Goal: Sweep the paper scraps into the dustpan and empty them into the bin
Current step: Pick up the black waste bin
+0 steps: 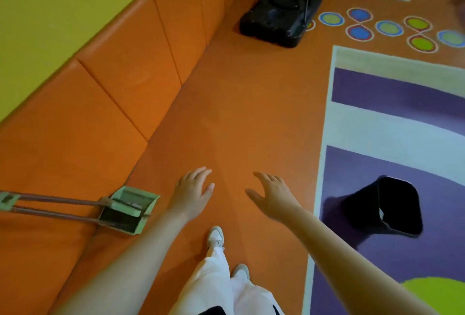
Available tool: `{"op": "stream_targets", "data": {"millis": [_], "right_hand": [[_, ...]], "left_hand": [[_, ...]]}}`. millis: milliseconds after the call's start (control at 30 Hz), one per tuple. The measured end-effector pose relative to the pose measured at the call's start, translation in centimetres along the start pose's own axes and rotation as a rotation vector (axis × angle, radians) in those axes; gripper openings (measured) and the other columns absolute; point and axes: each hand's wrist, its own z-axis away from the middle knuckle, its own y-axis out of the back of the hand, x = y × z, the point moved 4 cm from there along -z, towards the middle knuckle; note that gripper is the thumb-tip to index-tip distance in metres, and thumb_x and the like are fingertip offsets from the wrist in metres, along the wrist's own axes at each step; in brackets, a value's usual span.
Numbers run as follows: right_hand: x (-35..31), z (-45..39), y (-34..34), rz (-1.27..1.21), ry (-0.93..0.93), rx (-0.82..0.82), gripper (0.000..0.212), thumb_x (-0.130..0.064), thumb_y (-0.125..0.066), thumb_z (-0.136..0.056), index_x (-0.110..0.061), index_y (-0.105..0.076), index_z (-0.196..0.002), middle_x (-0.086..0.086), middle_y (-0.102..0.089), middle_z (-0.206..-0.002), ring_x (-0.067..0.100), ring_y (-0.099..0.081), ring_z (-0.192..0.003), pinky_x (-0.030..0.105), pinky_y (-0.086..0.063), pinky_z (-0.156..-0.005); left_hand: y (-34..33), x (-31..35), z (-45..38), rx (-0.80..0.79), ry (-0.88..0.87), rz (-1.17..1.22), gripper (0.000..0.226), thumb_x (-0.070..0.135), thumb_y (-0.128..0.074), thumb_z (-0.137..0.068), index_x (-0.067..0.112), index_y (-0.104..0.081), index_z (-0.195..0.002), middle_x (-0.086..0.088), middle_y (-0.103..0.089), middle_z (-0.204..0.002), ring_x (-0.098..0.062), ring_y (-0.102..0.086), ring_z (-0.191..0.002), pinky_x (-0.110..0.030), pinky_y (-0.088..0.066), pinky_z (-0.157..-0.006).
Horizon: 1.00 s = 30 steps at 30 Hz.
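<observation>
Item: our left hand (192, 190) and right hand (273, 195), both spread, holding nothing. Green long-handled plastic dustpan (127, 210) leans at the orange padded wall (100, 103); black plastic bin (392, 207) stands on the purple rug (392, 88). No scraps visible; we should grip the dustpan handle first.

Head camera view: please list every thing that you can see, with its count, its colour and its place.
dustpan: one, green, long-handled, on the floor by the padded wall, at the left
bin: one, black, on the purple mat at the right
mat: one, purple and white with a green patch, on the right
weighted base: one, black, with a pole rising from it, far ahead
floor markings: many circles and squares, multicoloured, top right
padded wall: orange panels, yellow above, along the left
floor: orange
shoes: two, white, bottom centre
trousers: white
left hand: open, holds nothing
right hand: open, holds nothing
</observation>
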Motion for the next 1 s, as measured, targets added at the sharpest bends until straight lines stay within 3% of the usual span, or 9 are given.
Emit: {"op": "stream_targets", "data": {"millis": [133, 533, 1000], "right_hand": [[7.1, 1.2, 2.8, -0.097, -0.168, 0.092, 0.066, -0.057, -0.043, -0.094, -0.025, -0.031, -0.150, 0.001, -0.040, -0.153, 0.027, -0.030, -0.142, 0.045, -0.029, -0.116], [24.8, 3.2, 11.0, -0.455, -0.614, 0.352, 0.057, -0.044, -0.042, -0.100, -0.016, -0.035, -0.150, 0.007, -0.044, -0.150, 0.025, -0.036, -0.139, 0.039, -0.032, -0.112], [44.2, 8.9, 15.0, -0.744, -0.982, 0.640, 0.050, -0.037, -0.047, -0.099, -0.015, -0.044, -0.144, 0.005, -0.054, -0.141, 0.023, -0.046, -0.131, 0.034, -0.038, -0.101]], "left_hand": [[-1.9, 7.0, -5.5, -0.052, -0.172, 0.013, 0.065, 0.055, -0.024, -0.087, 0.022, -0.055, -0.133, 0.002, -0.051, -0.143, -0.023, -0.043, -0.134, -0.040, -0.031, -0.113], [-8.8, 27.6, -21.7, -0.343, -0.495, -0.159, 0.054, 0.046, -0.032, -0.093, 0.026, -0.043, -0.143, 0.005, -0.036, -0.153, -0.021, -0.027, -0.143, -0.038, -0.016, -0.115], [-21.2, 49.8, -30.0, -0.515, -0.781, -0.218, 0.040, 0.031, -0.045, -0.100, 0.026, -0.046, -0.140, 0.006, -0.042, -0.149, -0.015, -0.031, -0.140, -0.038, -0.018, -0.115]]}}
